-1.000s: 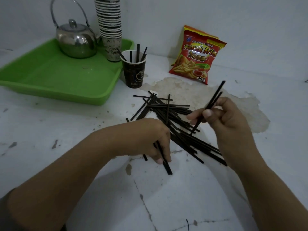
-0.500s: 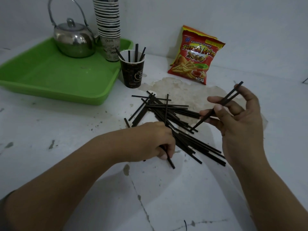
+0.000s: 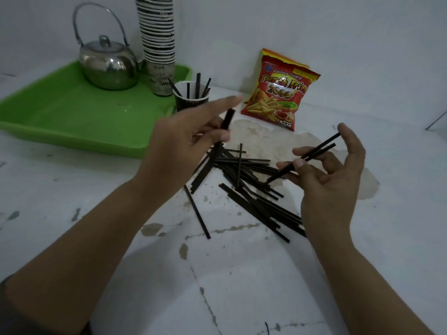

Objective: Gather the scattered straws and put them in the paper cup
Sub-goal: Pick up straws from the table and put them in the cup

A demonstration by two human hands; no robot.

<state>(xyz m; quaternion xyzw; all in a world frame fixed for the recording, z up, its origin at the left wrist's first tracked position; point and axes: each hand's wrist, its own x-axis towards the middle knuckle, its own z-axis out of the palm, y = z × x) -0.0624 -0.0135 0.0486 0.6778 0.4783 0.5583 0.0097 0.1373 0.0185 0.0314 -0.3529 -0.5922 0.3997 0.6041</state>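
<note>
The left hand [image 3: 183, 131] is lifted over the table [image 3: 242, 274] with a few black straws pinched between thumb and curled fingers, its forefinger stretched out toward the paper cup [image 3: 191, 96]. The right hand [image 3: 326, 170] holds two more straws [image 3: 314, 153] in a loose pinch between thumb and fingertips, the other fingers fanned out. Most of the straws [image 3: 246, 187] lie in a crossed heap on the table between the hands, one long one apart at the near edge of the heap. The cup stands upright just beside the green tray [image 3: 60, 112], with several straws already standing in it.

These look light, thin and fairly stiff, so they would slip easily from a slack hold; pinching near the middle and bunching several together seems safest. The cup looks light too and might tip if knocked. A kettle [image 3: 108, 64] and a stack of cups [image 3: 158, 44] sit on the tray behind it, and a snack bag [image 3: 278, 93] leans on the wall to its right; none of them blocks the way to the cup.
</note>
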